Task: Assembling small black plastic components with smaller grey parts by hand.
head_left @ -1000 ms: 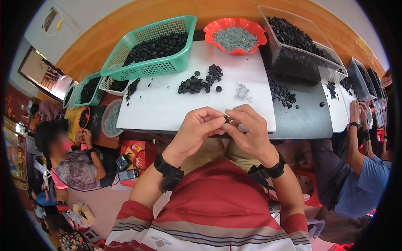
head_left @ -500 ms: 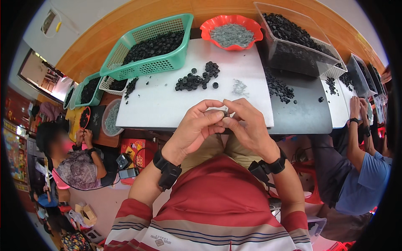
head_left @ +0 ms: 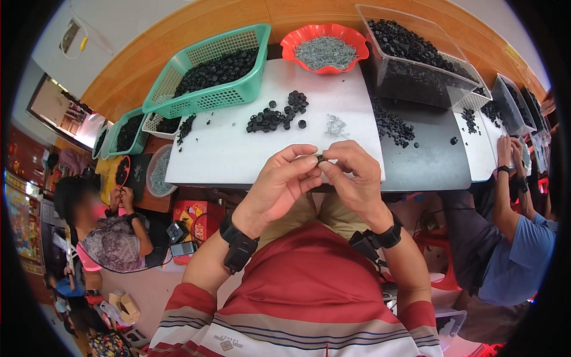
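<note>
Between my two hands, over the near edge of the white work surface, is a small black round part, mostly covered by fingertips. My left hand pinches it with thumb and index finger. From the other side, the thumb and fingers of my right hand close on the same part. Beyond the hands lies a loose pile of black round parts, with one single black part apart from it. A small heap of clear or silvery screw-like pieces lies to the right.
At the back stand a green basket of black parts, a red wavy-rimmed bowl of silvery pieces, and a clear bin of black parts. More black parts lie on the dark surface. Co-workers sit at left and right.
My hands stay together on the small black part; the fingers have shifted slightly around it. The view has tilted a little.
</note>
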Available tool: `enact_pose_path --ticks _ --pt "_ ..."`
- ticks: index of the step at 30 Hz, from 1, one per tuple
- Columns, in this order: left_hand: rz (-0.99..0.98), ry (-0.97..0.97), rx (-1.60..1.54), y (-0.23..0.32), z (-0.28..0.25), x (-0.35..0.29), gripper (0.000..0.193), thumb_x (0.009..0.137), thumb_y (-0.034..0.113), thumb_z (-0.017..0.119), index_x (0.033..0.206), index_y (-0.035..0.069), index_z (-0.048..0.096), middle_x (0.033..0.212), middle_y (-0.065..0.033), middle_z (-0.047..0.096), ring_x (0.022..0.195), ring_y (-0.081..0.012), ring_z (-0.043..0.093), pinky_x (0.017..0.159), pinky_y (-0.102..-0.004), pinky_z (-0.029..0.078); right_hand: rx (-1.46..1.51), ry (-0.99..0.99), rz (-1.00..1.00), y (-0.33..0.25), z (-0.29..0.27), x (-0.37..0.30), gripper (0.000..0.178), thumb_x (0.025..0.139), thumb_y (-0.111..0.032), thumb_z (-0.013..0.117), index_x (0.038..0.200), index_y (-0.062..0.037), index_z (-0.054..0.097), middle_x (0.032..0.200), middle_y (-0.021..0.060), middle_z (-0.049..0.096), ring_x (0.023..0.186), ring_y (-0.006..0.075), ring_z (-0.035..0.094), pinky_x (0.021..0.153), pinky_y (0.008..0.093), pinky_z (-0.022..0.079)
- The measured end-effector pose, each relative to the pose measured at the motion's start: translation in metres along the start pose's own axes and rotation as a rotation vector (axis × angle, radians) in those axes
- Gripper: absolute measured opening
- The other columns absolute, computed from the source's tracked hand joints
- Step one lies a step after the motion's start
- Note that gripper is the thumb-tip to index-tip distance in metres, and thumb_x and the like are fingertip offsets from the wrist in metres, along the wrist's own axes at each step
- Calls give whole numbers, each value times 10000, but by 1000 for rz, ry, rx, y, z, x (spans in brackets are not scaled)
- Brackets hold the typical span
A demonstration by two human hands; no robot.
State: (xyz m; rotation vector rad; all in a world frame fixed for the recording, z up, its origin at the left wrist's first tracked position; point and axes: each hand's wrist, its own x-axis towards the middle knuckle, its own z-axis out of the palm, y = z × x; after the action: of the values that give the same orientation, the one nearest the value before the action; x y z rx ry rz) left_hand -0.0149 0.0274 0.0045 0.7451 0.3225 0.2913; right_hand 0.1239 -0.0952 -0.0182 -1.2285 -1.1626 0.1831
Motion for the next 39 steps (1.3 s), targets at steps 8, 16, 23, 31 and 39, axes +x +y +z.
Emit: enact_pose_path --ticks 8,16,23,31,39 --pt "2 50 17 -4 6 2 207 965 87 662 1156 41 597 1010 -59 684 918 -135 687 847 -286 588 -45 39 -65 2 -1 -2 235 846 41 741 1073 -7 704 980 105 661 755 154 663 616 255 549" --pt "-7 31 54 -8 2 5 179 991 85 614 1163 35 607 1057 -80 686 970 -170 693 897 -318 585 -167 45 -163 4 -3 -2 245 840 2 760 1070 -20 679 976 102 651 688 183 659 571 288 536" --pt "21 47 83 -10 4 5 169 996 108 630 1144 28 615 1009 -76 696 934 -160 700 859 -309 598 -230 69 -170 7 -3 -4 223 858 -46 764 1054 -16 661 953 107 644 645 199 648 536 302 524" --pt "48 66 91 -15 7 5 104 985 124 656 1066 59 640 962 -53 700 888 -140 698 816 -278 592 -208 94 -175 6 -3 -6 283 800 -21 806 1055 -25 682 959 96 646 640 176 632 535 291 515" --pt "40 86 85 -17 10 5 110 979 143 671 1061 74 643 958 -32 697 883 -124 691 803 -277 588 -199 95 -194 5 -5 -7 301 786 1 807 1060 -29 687 974 92 652 639 165 629 536 287 513"
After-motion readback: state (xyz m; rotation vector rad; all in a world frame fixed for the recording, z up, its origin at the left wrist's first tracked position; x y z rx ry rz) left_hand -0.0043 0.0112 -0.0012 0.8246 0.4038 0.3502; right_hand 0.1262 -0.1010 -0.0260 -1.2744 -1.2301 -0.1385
